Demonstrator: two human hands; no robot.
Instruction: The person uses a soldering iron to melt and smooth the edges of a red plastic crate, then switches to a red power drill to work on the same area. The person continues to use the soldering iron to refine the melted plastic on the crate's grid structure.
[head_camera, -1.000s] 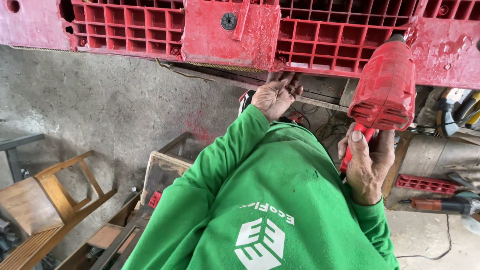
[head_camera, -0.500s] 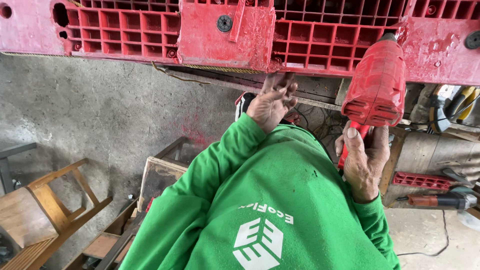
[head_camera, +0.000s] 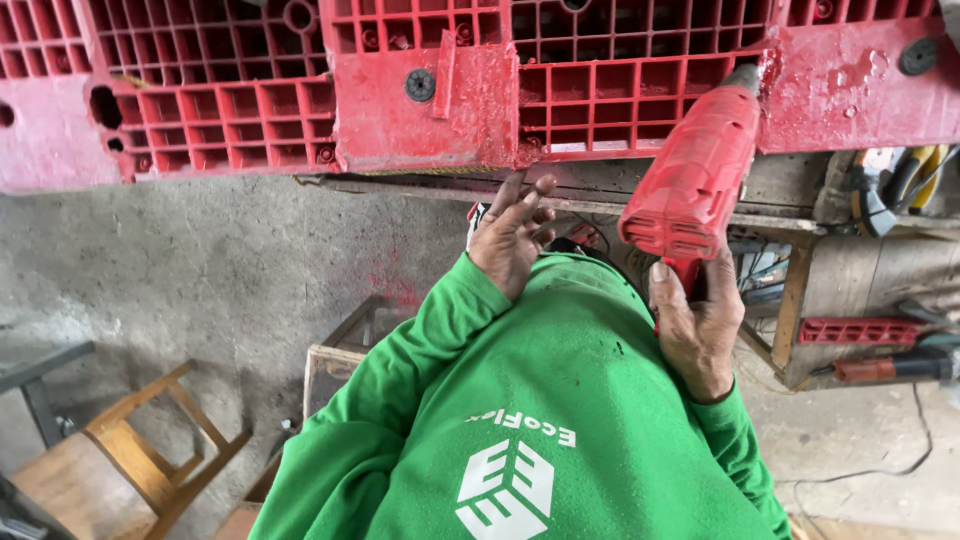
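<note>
Surface: a red plastic pallet (head_camera: 400, 90) with a grid of square cells runs across the top, from ten to two o'clock; its flat panels are scuffed whitish, and a dark round fastener (head_camera: 420, 85) sits near twelve o'clock.
Room: a grey concrete floor (head_camera: 200, 270) lies at nine o'clock, a wooden chair (head_camera: 130, 460) at eight o'clock, and a wooden workbench frame (head_camera: 790, 300) at three o'clock.
Right hand: the right hand (head_camera: 695, 330) is wrapped around the grip of a red power drill (head_camera: 695, 170), fingers pressed tight on the handle; the drill slants up toward one o'clock, its nose touching the pallet's cell wall.
Left hand: the left hand (head_camera: 515, 235) is raised just under the pallet edge near twelve o'clock, fingers spread and loose, gripping nothing; whether the fingertips touch the pallet I cannot tell.
Change: against the picture half a second earlier, the drill and both hands keep nearly the same pose, the left fingers opened slightly wider.
Labels: the green sweatshirt (head_camera: 560, 420) carries a white emblem and a short line of white lettering at six o'clock.
Shelf: a red slotted plastic piece (head_camera: 860, 330) and a red-handled tool (head_camera: 890, 368) lie at three o'clock, well apart from the hands.
</note>
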